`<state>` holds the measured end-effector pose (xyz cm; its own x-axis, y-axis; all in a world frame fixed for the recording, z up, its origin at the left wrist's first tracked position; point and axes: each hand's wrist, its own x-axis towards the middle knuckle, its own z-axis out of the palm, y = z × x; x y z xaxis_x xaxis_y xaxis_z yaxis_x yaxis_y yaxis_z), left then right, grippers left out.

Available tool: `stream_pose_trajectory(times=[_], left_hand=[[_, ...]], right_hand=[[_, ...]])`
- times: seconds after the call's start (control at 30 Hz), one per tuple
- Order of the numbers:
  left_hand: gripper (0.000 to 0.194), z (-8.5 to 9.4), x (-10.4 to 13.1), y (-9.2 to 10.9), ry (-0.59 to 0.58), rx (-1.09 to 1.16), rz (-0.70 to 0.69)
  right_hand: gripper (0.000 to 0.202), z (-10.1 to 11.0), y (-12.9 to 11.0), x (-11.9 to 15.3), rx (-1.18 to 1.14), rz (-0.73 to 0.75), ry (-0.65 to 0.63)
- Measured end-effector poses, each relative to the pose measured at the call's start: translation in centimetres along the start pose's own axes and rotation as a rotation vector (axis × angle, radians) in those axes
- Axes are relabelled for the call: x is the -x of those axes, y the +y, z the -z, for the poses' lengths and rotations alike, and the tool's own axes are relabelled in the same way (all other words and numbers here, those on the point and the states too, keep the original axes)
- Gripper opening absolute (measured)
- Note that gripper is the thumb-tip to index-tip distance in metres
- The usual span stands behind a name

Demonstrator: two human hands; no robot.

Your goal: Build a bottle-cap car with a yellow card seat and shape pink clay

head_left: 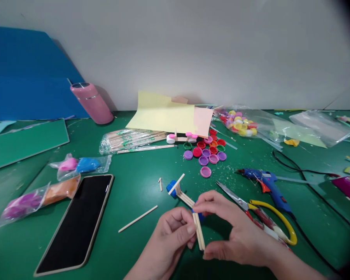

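Observation:
Between my hands is a small frame of wooden sticks with blue bottle caps fixed to it. One cap shows at the far end beside a crosswise stick; another is partly hidden under my right fingers. My left hand pinches the nearer stick section between thumb and fingers. My right hand spans that section, index finger by the hidden cap and thumb at the lower stick end. A loose wooden stick and a short broken piece lie left of the frame.
Scissors and a blue glue gun with a black cord lie right. Bottle caps are scattered ahead, near bagged sticks and a small wheeled stick piece. A phone, clay packets and pink flask stand left.

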<state>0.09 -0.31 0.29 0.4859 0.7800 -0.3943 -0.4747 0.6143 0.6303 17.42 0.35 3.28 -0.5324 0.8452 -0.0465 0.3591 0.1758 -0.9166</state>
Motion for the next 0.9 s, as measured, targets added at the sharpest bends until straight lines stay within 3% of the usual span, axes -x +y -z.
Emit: stream_pose_trajectory(times=[0.9], left_hand=[[0.023, -0.13, 0.06, -0.15, 0.042, -0.033, 0.004]], right_hand=[[0.044, 0.39, -0.18, -0.1, 0.068, 0.064, -0.023]])
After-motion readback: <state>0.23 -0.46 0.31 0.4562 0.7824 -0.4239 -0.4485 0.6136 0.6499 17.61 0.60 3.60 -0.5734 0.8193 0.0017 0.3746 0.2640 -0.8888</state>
